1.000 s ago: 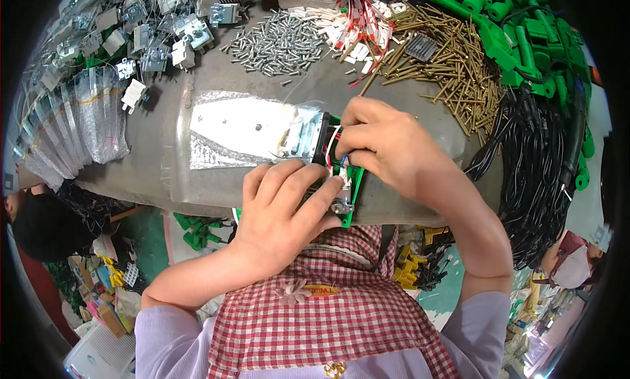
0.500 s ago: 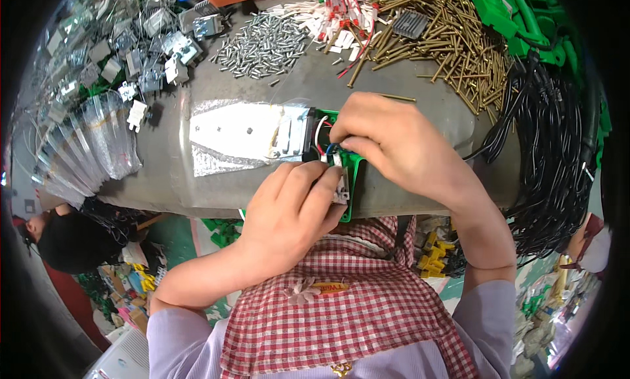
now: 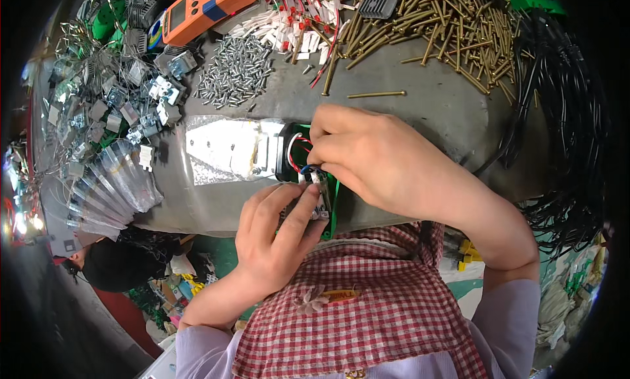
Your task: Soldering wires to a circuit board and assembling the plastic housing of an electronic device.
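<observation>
A green plastic housing (image 3: 335,202) lies near the table's front edge, joined to a flat fixture with a bright silvery face (image 3: 226,149) in clear plastic wrap. Inside the housing, red and white wires (image 3: 293,149) curve out beside a dark-blue wire (image 3: 310,169) and white connectors. My left hand (image 3: 272,225) is closed over the near part of the housing, its fingertips pressing on a small silver part (image 3: 321,211). My right hand (image 3: 367,152) pinches at the dark-blue wire from the right; its fingertips partly hide what they grip.
At the back are an orange meter (image 3: 209,11), short silver screws (image 3: 233,74), white connectors (image 3: 262,26) and long brass screws (image 3: 453,34). Grey electronic parts (image 3: 118,110) and clear plastic sleeves (image 3: 118,189) crowd the left. Black cables (image 3: 558,103) hang on the right. Another person's dark head (image 3: 125,264) shows lower left.
The view has shifted, bringing more of the orange meter into sight. Both hands stay at the housing; the right fingertips have moved slightly nearer the connectors.
</observation>
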`<action>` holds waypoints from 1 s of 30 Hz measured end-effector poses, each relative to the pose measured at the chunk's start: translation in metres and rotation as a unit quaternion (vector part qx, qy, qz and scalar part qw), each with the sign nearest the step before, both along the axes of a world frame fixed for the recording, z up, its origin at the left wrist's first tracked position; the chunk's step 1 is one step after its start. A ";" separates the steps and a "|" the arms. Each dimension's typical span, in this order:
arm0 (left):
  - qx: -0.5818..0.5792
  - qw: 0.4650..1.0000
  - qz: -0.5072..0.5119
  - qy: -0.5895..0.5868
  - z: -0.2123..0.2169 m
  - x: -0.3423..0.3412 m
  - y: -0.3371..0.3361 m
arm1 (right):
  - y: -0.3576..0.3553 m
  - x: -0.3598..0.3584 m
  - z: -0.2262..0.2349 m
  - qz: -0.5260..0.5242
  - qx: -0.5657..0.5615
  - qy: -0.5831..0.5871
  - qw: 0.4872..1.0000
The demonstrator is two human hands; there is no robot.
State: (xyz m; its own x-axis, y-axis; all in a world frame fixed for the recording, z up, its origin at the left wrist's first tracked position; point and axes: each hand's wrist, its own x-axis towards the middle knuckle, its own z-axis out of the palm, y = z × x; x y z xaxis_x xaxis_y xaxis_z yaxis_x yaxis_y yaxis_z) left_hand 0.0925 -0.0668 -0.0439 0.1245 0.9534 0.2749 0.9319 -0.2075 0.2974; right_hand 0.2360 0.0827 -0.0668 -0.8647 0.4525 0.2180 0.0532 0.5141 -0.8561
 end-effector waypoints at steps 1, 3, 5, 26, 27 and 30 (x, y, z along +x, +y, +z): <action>-0.013 1.000 -0.009 0.012 0.002 -0.001 0.000 | -0.002 0.000 0.000 0.000 -0.002 0.002 1.000; -0.007 1.000 -0.013 0.000 -0.002 -0.005 -0.003 | -0.004 -0.002 0.000 -0.029 -0.024 0.001 0.999; -0.001 1.000 -0.015 -0.013 -0.002 -0.008 -0.004 | -0.003 -0.004 0.001 -0.027 -0.027 0.002 0.999; -0.028 0.998 -0.001 0.053 0.008 -0.003 0.005 | 0.000 -0.002 0.008 0.000 -0.012 -0.051 0.999; -0.050 0.996 -0.018 0.065 0.012 -0.004 0.007 | -0.001 0.000 0.009 -0.001 -0.017 -0.041 0.999; -0.077 0.992 -0.041 0.088 0.020 -0.007 0.011 | -0.001 -0.001 0.010 -0.017 -0.023 -0.030 0.999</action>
